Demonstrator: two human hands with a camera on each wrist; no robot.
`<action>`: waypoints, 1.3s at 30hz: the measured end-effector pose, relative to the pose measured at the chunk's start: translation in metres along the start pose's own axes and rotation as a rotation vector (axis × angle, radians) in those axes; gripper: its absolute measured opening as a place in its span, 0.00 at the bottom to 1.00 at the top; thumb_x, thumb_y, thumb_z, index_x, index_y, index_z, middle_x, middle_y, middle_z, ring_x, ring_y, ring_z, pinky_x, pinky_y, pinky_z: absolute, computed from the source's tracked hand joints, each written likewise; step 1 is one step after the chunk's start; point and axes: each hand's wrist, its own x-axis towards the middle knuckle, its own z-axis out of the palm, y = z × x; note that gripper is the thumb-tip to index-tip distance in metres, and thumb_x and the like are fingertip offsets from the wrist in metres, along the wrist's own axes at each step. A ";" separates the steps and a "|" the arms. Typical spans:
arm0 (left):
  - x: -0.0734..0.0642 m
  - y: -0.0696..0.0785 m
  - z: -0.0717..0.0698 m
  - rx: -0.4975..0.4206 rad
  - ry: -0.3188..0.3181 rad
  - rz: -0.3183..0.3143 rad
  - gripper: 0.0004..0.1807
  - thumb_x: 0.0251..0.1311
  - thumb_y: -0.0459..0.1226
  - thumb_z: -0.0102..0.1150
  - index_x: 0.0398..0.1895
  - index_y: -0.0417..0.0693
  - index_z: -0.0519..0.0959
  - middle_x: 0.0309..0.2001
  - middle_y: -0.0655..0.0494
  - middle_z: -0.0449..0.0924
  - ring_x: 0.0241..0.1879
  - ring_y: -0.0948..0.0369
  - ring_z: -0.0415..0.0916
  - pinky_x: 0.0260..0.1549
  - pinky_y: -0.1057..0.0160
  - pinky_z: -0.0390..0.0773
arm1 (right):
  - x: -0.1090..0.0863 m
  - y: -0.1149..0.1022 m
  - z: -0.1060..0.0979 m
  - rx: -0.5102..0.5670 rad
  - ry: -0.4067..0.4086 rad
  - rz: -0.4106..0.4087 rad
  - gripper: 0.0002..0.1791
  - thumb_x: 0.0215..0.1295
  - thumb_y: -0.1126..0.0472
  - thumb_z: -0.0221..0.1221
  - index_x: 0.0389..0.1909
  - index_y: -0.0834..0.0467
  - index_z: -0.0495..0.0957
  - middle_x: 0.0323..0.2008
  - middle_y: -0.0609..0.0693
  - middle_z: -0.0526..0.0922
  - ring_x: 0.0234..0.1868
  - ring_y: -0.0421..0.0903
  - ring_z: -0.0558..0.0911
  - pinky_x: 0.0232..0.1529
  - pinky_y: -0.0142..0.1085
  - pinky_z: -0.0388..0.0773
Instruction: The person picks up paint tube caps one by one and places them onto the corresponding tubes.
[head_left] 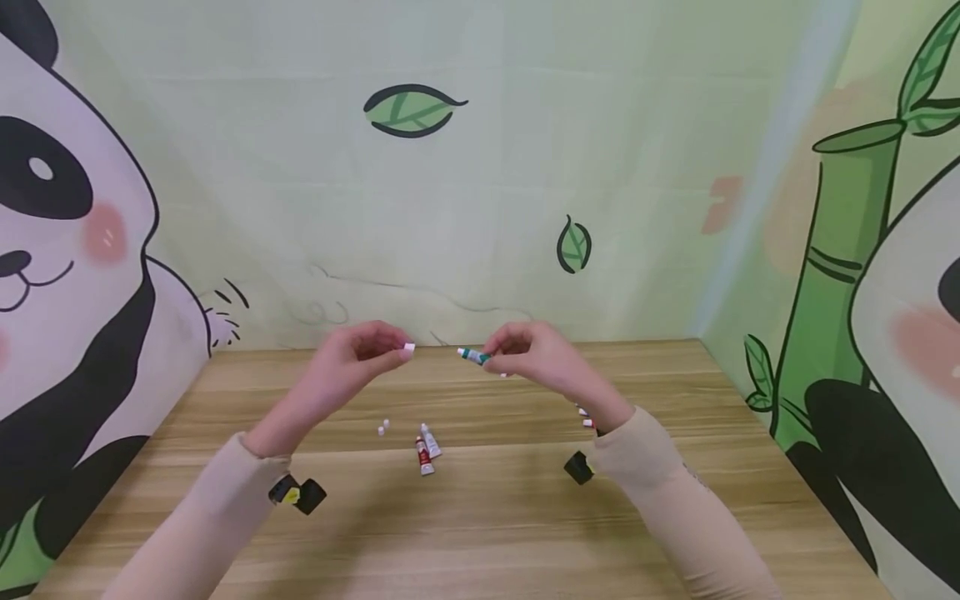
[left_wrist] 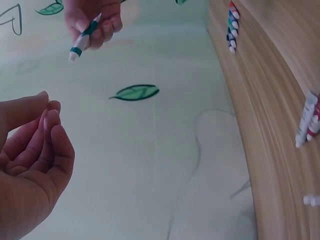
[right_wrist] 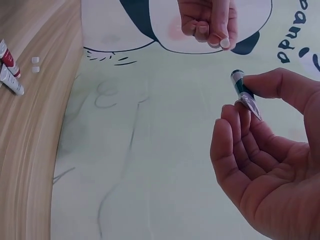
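My left hand (head_left: 352,358) pinches a small white cap (head_left: 409,346) between thumb and fingertips, held above the back of the table. Across a short gap, my right hand (head_left: 538,357) pinches a green-and-white paint tube (head_left: 472,356) by its body. The tube's white tip points toward the left hand, and cap and tube are apart. In the right wrist view the tube (right_wrist: 244,90) sits between thumb and fingers. Lower on the table, a red paint tube (head_left: 424,457) and a white paint tube (head_left: 431,439) lie side by side, touching.
Two loose white caps (head_left: 381,431) lie left of the red and white tubes. A row of several paint tubes (left_wrist: 232,27) lies on the right side, partly behind my right wrist in the head view. The wooden table (head_left: 480,533) meets a printed panda backdrop (head_left: 480,208) behind.
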 end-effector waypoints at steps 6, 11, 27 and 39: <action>-0.003 0.016 0.011 -0.041 -0.022 0.001 0.11 0.67 0.42 0.65 0.48 0.47 0.82 0.42 0.54 0.85 0.38 0.53 0.79 0.37 0.61 0.80 | -0.006 -0.009 0.002 -0.009 -0.031 -0.048 0.07 0.63 0.63 0.66 0.41 0.59 0.83 0.33 0.50 0.82 0.35 0.47 0.77 0.36 0.36 0.75; -0.006 0.024 0.020 -0.068 -0.037 -0.001 0.11 0.66 0.41 0.66 0.48 0.48 0.82 0.42 0.54 0.85 0.38 0.52 0.78 0.36 0.61 0.80 | -0.010 -0.015 0.005 -0.006 -0.058 -0.081 0.07 0.64 0.63 0.66 0.41 0.60 0.83 0.34 0.50 0.82 0.35 0.47 0.77 0.38 0.39 0.76; -0.009 0.030 0.033 -0.115 -0.034 0.017 0.10 0.66 0.40 0.66 0.47 0.47 0.83 0.42 0.49 0.85 0.36 0.53 0.78 0.34 0.63 0.79 | -0.013 -0.018 0.008 0.062 -0.076 -0.113 0.06 0.65 0.64 0.65 0.41 0.61 0.82 0.34 0.50 0.83 0.36 0.47 0.79 0.39 0.38 0.77; -0.012 0.032 0.037 -0.199 0.002 -0.007 0.12 0.66 0.43 0.66 0.47 0.46 0.83 0.42 0.50 0.84 0.38 0.51 0.77 0.40 0.62 0.81 | -0.018 -0.019 0.011 0.085 -0.020 -0.136 0.07 0.65 0.64 0.65 0.42 0.61 0.82 0.36 0.52 0.82 0.37 0.49 0.78 0.39 0.37 0.77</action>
